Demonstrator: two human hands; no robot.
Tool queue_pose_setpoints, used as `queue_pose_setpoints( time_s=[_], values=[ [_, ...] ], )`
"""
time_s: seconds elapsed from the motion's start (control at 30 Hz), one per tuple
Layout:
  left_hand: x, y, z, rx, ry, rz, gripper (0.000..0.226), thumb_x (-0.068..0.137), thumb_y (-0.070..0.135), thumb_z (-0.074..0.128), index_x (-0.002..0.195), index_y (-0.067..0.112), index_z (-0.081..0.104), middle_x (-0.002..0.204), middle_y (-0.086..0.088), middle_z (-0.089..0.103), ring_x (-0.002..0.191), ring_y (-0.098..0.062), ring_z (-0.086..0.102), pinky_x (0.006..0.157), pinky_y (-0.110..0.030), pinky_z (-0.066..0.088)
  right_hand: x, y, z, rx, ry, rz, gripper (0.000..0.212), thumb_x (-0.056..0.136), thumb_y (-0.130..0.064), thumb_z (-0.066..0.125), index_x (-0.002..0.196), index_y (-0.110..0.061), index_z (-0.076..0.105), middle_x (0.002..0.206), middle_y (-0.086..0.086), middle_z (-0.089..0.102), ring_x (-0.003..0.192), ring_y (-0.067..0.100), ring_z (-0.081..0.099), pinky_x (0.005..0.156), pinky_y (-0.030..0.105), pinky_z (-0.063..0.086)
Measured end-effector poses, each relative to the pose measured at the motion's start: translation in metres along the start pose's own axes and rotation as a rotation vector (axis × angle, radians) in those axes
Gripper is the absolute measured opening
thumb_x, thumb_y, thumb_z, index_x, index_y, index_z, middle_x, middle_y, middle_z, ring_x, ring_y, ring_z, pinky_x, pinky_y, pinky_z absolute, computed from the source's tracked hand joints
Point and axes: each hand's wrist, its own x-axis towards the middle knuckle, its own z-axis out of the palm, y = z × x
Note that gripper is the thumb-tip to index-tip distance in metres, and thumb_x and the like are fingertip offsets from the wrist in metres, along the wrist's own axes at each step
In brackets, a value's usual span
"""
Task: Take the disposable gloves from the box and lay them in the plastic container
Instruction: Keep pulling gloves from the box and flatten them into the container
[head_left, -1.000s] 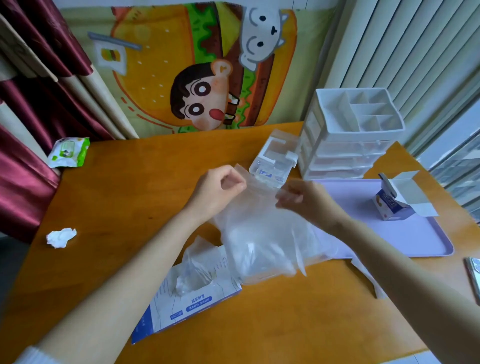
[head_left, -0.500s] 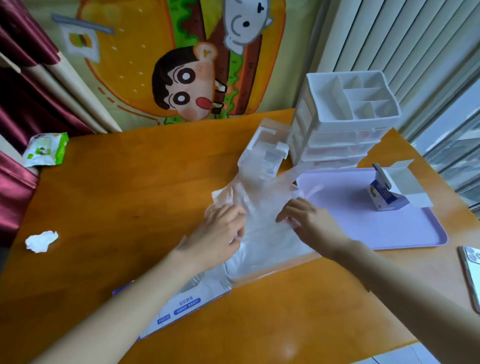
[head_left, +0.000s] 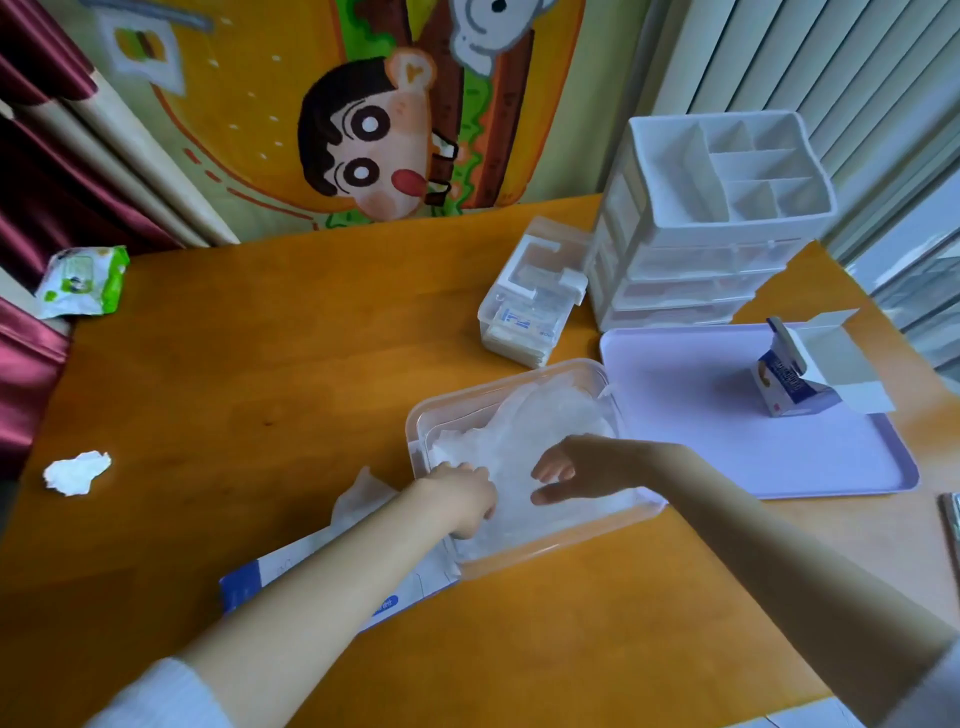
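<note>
Orange wooden table fills the frame, with a cartoon hanging behind it. At centre right lies the clear plastic container, its long axis running from lower left toward upper right, its right rim against the lilac tray. The disposable gloves lie inside it as a crumpled translucent heap. Both hands are over the container's near half. The left hand rests curled, fingertips down on the gloves; whether it pinches them cannot be told. The right hand is spread open, palm down, touching the heap. The glove box lies lower left, mostly under the left forearm, nearer the left hand.
</note>
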Motion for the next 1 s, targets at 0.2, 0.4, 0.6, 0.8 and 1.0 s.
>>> queue_pose_setpoints(
  time_s=[0.2, 0.4, 0.6, 0.8, 1.0],
  values=[
    [0.015, 0.001, -0.002, -0.118, 0.403, -0.148, 0.044, 0.090, -0.003, 0.042, 0.132, 0.009, 0.041, 0.128, -0.013, 0.040, 0.121, -0.030, 0.041, 0.093, -0.036, 0.036, 0.011, -0.013, 0.007, -0.114, 0.556, -0.114, 0.025, 0.095, -0.023, 0.055, 0.119, -0.017, 0.060, 0.110, -0.001, 0.068, 0.100, 0.018, 0.062, 0.083, 0.027, 0.045],
    [0.044, 0.010, 0.026, -0.077, 0.155, -0.272, 0.060, 0.087, 0.010, 0.060, 0.137, 0.009, 0.027, 0.139, -0.016, 0.023, 0.125, -0.037, 0.035, 0.094, -0.036, 0.039, 0.044, 0.014, 0.029, -0.415, 0.294, 0.047, 0.067, 0.086, -0.037, 0.065, 0.140, -0.017, 0.032, 0.134, 0.005, 0.045, 0.119, 0.027, 0.050, 0.090, 0.033, 0.039],
    [0.055, 0.013, 0.033, -0.039, 0.042, -0.283, 0.081, 0.083, 0.019, 0.067, 0.144, 0.012, 0.014, 0.149, -0.017, 0.009, 0.131, -0.042, 0.027, 0.089, -0.035, 0.046, 0.051, 0.034, 0.031, -0.511, 0.331, 0.090, 0.077, 0.081, -0.036, 0.070, 0.142, -0.018, 0.026, 0.137, 0.009, 0.039, 0.121, 0.026, 0.049, 0.101, 0.032, 0.034],
    [0.058, 0.015, 0.031, -0.040, 0.017, -0.290, 0.083, 0.084, 0.015, 0.065, 0.146, 0.011, 0.011, 0.153, -0.017, 0.002, 0.135, -0.044, 0.022, 0.083, -0.036, 0.047, 0.051, 0.028, 0.030, -0.538, 0.306, 0.118, 0.069, 0.085, -0.031, 0.066, 0.141, -0.017, 0.029, 0.136, 0.010, 0.042, 0.122, 0.027, 0.048, 0.101, 0.033, 0.036],
    [0.024, 0.003, 0.014, -0.095, 0.150, -0.173, 0.053, 0.094, 0.018, 0.052, 0.141, 0.009, 0.031, 0.145, -0.016, 0.027, 0.130, -0.036, 0.033, 0.101, -0.041, 0.035, 0.027, 0.005, 0.020, -0.467, 0.457, 0.026, 0.036, 0.097, -0.019, 0.048, 0.133, -0.014, 0.048, 0.130, 0.003, 0.055, 0.123, 0.020, 0.046, 0.095, 0.031, 0.039]
  ],
)
